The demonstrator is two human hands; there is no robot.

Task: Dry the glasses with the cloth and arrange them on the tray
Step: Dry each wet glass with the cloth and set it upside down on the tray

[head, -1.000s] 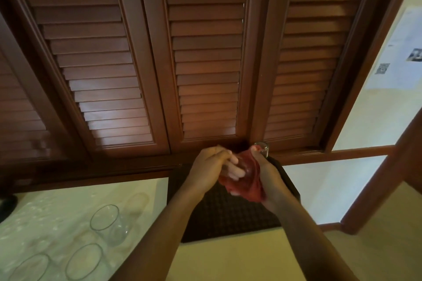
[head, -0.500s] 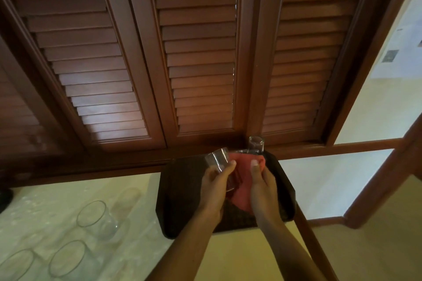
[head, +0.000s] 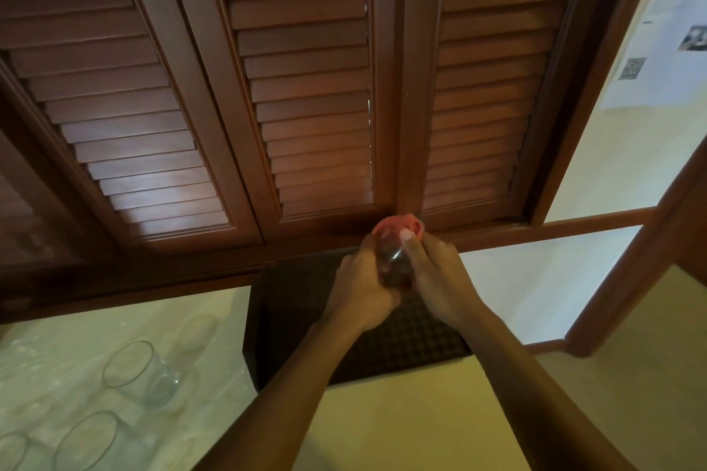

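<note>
While your left hand [head: 361, 285] grips the glass [head: 396, 270] above the tray [head: 290, 317], your right hand [head: 436, 279] clasps the red cloth [head: 398, 227]; three glasses [head: 141, 375] left of the tray wait undried.

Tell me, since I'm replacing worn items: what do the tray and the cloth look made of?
The tray: probably plastic or rubber, dark brown and matte, with a raised rim and a gridded anti-slip surface. The cloth: soft woven or microfibre fabric, coral red, bunching in folds over the held glass.
</note>
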